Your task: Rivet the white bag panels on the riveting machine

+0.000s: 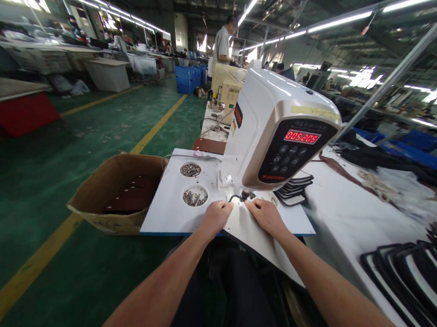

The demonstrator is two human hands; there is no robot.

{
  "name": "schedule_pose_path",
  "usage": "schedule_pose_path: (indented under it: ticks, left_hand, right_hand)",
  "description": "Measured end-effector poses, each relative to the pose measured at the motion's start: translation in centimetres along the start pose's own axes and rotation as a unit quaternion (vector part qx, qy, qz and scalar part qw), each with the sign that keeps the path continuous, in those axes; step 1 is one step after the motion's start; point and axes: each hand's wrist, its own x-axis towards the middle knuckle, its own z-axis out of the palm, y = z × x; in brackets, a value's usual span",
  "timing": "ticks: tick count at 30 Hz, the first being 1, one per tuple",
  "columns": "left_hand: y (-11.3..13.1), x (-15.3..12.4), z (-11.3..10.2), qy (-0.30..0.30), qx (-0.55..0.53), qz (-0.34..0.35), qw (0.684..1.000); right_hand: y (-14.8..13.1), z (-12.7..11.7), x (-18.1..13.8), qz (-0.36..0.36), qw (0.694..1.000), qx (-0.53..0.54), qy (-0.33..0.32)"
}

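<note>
A flat panel [258, 242], cream on its upper face with a dark edge, lies under the head of a white and gold riveting machine [265, 132]. My left hand [219, 214] is closed on the panel's left edge, thumb on top. On the far edge, close to the machine's small dark tool, my right hand [265, 214] pinches the same panel. The machine's red display is lit. Two round wells to the left of my hands, a rear one [190, 170] and a front one [195, 195], hold small metal fasteners.
A cardboard box [104, 220] with brown pieces stands left of the white worktop [163, 219]. Dark pieces [294, 189] are stacked behind my right hand. More black-and-white pieces [411, 279] lie at right. A person [222, 45] stands beyond the machine.
</note>
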Motion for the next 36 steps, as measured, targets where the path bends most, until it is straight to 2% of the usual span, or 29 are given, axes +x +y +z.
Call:
schedule_pose_path:
  ticks: [4,8,10,12,15,18,20,22,24,32,36]
  left_hand:
    - [-0.5,-2.0,-0.5,0.012,-0.065,-0.01,0.998]
    - [-1.5,-4.9,-0.7,-0.01,-0.155,-0.05,0.987]
    - [-1.8,-5.5,-0.6,-0.008,-0.113,-0.052,0.992]
    - [-1.6,-5.1,-0.5,0.007,-0.045,-0.038,0.998]
    - [-0.8,-3.9,-0.4,0.002,-0.003,0.001,1.0]
    - [0.1,-3.1,-0.1,-0.06,-0.005,0.049,0.997]
    - [0.4,-3.0,0.3,-0.1,-0.012,0.074,0.992]
    - [0.4,-3.1,0.6,-0.11,-0.015,0.082,0.99]
    - [0.2,-3.1,0.7,-0.097,-0.015,0.079,0.992]
    - [-0.2,-1.6,-0.3,-0.002,0.079,0.05,0.996]
    - [-0.4,-1.0,-0.3,0.012,0.116,0.029,0.993]
  right_hand:
    - [0.0,0.7,-1.4,0.038,0.996,0.071,0.032]
    - [0.6,2.0,-3.8,0.123,0.972,0.195,0.038]
    - [1.1,2.2,-4.6,0.145,0.963,0.227,0.014]
    - [1.6,1.9,-4.7,0.146,0.968,0.206,0.001]
    - [1.6,0.8,-3.8,0.111,0.986,0.124,0.027]
    - [0.8,-0.2,-2.7,0.007,0.994,0.079,0.081]
    - [0.2,-0.5,-2.3,-0.063,0.994,0.062,0.062]
    - [-0.2,-0.7,-2.1,-0.087,0.995,0.054,0.009]
    - [-0.2,-0.6,-1.9,-0.072,0.995,0.063,-0.013]
    - [-0.4,1.0,0.4,0.017,0.995,0.091,0.025]
    - [-0.7,1.4,1.4,0.047,0.996,0.081,0.012]
